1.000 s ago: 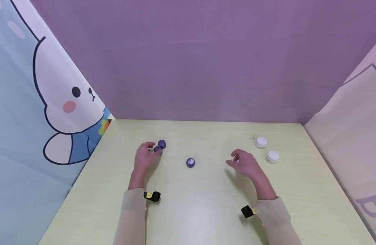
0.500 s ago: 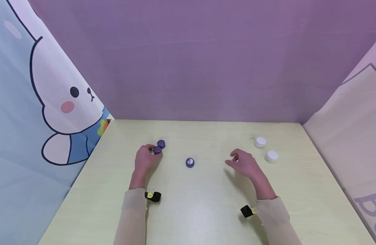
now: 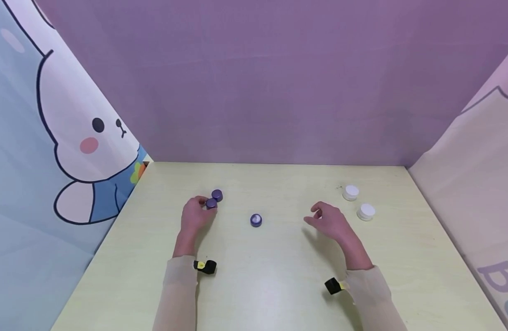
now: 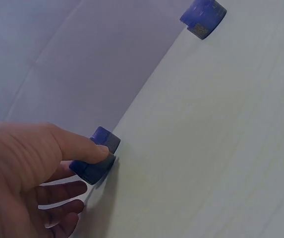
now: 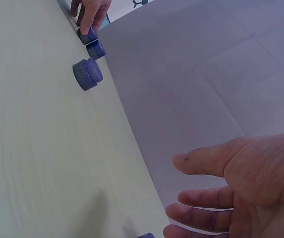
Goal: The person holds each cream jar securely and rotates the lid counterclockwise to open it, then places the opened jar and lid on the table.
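Low over the table's left half, my left hand point(image 3: 194, 215) pinches a small purple jar point(image 3: 211, 203) between thumb and fingers. A second purple jar point(image 3: 217, 195) stands right beside it, toward the back. In the left wrist view the thumb lies on top of the gripped jar point(image 4: 93, 172), with the other fingers bent behind it. Midway between my hands is an open purple jar point(image 3: 256, 220), pale inside; its threaded neck point(image 5: 96, 70) shows in the right wrist view. My right hand point(image 3: 328, 220) hovers over the table, fingers loosely bent, holding nothing.
Two white round jars point(image 3: 351, 192) point(image 3: 366, 212) stand at the right, beyond my right hand. The pale wooden table point(image 3: 262, 276) ends at a purple cloth backdrop point(image 3: 254, 92). Printed cloths hang at both sides, one with a rabbit point(image 3: 84, 128).
My left thumb has shifted from over the near purple jar to its front side, uncovering its top, and the hand now grips it. My right hand has stayed in place.
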Action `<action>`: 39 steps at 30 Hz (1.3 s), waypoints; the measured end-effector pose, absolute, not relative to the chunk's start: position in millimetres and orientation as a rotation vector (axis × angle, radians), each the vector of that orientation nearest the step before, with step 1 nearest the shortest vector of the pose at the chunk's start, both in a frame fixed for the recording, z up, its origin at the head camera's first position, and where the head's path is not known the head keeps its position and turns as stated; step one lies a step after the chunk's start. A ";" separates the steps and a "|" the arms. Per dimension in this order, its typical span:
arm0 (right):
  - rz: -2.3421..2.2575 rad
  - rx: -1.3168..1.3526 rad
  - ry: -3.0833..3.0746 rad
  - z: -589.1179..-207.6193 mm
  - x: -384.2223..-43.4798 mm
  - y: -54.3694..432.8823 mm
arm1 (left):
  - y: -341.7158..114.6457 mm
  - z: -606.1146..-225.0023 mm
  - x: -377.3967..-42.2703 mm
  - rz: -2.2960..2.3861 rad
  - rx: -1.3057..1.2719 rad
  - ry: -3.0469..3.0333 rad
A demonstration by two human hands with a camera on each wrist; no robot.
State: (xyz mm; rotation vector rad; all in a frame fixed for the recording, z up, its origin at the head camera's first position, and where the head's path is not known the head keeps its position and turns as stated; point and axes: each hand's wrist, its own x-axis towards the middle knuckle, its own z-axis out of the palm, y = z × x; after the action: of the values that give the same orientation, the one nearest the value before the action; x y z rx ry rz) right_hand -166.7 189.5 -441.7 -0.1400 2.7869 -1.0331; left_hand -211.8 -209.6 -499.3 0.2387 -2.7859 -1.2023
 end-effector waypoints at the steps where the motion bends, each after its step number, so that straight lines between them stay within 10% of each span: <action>1: -1.031 -0.142 2.788 -441.3 -166.5 189.6 | -209.9 -498.5 -211.3 -1.218 0.237 -2.780; 22: -1.020 -0.136 2.801 -433.2 -159.5 188.8 | -207.9 -479.3 -206.6 -1.424 0.163 -2.603; 39: -1.003 -0.153 2.804 -430.3 -160.0 186.9 | -192.8 -461.2 -205.2 -1.548 -0.380 -2.357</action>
State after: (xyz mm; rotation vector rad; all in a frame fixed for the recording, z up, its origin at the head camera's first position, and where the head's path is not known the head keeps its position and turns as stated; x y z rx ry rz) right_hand -160.0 186.9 -430.3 -0.1531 2.8040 -1.0029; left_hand -205.2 -192.8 -461.2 -0.3798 -2.3569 -1.5479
